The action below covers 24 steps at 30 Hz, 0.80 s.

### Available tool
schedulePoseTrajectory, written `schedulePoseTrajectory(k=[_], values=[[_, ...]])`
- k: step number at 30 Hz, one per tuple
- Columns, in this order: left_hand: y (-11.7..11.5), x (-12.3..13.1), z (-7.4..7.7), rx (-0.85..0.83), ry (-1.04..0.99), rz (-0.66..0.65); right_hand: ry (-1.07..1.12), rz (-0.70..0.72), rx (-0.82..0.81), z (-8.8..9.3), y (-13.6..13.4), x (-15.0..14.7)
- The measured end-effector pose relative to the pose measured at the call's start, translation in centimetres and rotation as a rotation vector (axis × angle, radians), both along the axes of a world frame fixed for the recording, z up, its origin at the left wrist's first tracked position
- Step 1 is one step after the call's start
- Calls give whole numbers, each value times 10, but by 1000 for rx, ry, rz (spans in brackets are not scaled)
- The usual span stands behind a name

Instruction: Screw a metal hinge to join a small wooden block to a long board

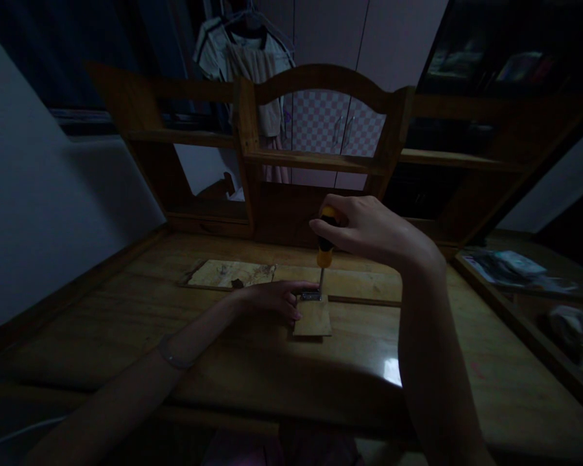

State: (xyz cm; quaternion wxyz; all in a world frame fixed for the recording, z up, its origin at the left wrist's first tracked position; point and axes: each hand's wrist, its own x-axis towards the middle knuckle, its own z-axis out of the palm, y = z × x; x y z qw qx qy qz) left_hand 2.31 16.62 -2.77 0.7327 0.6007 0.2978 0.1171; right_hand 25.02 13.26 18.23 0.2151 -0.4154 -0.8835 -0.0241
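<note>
Wooden shelf (315, 162) behind screwdriver (325, 257)

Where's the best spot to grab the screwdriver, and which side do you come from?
Probably the fat handle, from above and the right, where the right hand holds it. The screwdriver stands nearly upright, handle on top, and the handle is much thicker than the thin metal shaft. The left hand is low on the left, so the right looks freer.
</note>
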Motion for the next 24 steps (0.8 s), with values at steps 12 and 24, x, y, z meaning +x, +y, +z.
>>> schedulePoseTrajectory(k=[12,24], values=[[-4,1,2,-11,18,34,9,8,-6,1,-4,-2],[-4,2,3,-4,13,32,26,53,7,0,-4,-1]])
